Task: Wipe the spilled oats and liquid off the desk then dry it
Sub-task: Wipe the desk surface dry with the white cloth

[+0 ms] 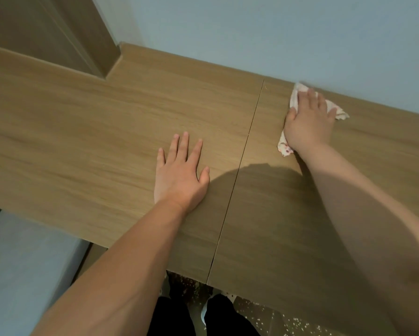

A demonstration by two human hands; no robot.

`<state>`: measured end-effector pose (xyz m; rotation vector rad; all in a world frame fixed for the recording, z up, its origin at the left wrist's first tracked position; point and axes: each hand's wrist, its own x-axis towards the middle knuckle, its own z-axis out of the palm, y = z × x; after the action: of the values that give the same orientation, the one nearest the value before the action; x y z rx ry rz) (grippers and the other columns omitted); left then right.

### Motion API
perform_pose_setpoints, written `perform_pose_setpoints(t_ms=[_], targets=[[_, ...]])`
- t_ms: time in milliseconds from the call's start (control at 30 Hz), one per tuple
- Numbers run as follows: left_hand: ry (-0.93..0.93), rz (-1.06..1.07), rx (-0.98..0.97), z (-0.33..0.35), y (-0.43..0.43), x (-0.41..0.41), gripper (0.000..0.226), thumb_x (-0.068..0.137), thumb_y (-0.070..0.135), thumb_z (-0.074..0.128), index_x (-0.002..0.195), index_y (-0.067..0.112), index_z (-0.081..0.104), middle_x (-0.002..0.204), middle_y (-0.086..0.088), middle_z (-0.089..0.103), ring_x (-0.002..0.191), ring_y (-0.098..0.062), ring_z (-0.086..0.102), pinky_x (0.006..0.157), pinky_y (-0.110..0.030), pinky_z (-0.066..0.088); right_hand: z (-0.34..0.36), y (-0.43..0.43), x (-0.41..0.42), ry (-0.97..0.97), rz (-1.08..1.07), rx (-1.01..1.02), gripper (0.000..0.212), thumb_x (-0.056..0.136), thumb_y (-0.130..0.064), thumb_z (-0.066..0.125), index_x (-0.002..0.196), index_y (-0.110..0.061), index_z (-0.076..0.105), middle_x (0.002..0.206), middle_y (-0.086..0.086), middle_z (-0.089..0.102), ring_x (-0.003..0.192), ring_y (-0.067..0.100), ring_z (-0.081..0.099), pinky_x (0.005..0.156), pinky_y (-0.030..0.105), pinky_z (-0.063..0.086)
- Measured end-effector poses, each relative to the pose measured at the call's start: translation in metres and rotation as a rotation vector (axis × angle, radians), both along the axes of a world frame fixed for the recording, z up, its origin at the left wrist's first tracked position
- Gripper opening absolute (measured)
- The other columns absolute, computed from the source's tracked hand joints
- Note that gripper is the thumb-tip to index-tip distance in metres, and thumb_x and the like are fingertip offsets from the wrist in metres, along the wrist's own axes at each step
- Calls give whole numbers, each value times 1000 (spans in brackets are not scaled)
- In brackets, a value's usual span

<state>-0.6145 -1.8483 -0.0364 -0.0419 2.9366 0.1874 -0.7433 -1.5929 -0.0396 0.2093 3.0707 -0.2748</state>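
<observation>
Pressing a white cloth (pixel 285 146) onto the table (pixel 82 141), far right, with our right hand (pixel 308 120).
Our fingers (pixel 311 98) lie straight on the cloth, not curled round it; its long axis runs near to far under the palm, one corner poking out right. Our left hand (pixel 179 173) rests flat near the middle of the table, fingers spread.

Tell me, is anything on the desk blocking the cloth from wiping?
Nothing visible does. The right hand presses the cloth flat on the desk by the wall. The left hand rests flat beyond the seam, well apart.
</observation>
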Motion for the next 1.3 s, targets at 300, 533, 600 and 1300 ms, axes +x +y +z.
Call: perform_pose_setpoints(t_ms=[300,533,600,1300], targets=[[-6,-9,0,2,0,1,65,98,49,25,156,31,1,163,-1,-11,149,-17,-15,121,-45,-5,5,-37,131,-115,770,70,55,102,-41,21,153,-21,23,161,4,17,150,25,12,120,53,9],[-17,-7,13,1,-1,0,64,99,48,24,156,31,0,163,-1,-13,149,-17,-17,121,-46,-6,4,1,70,-87,-96,88,56,103,-37,22,155,-18,15,164,6,7,151,26,4,120,55,7],[-12,-12,27,0,-1,0,64,99,48,24,156,31,0,163,-1,-12,149,-18,-17,121,-46,-6,4,-30,75,-131,-156,115,60,103,-42,16,156,-17,7,164,8,1,151,28,0,120,55,7],[64,-58,54,-4,-4,1,65,97,45,28,156,25,10,164,-6,-2,151,-23,-8,121,-51,1,1,-102,222,-74,421,102,59,100,-42,19,153,-16,17,161,11,17,149,31,13,118,55,17]])
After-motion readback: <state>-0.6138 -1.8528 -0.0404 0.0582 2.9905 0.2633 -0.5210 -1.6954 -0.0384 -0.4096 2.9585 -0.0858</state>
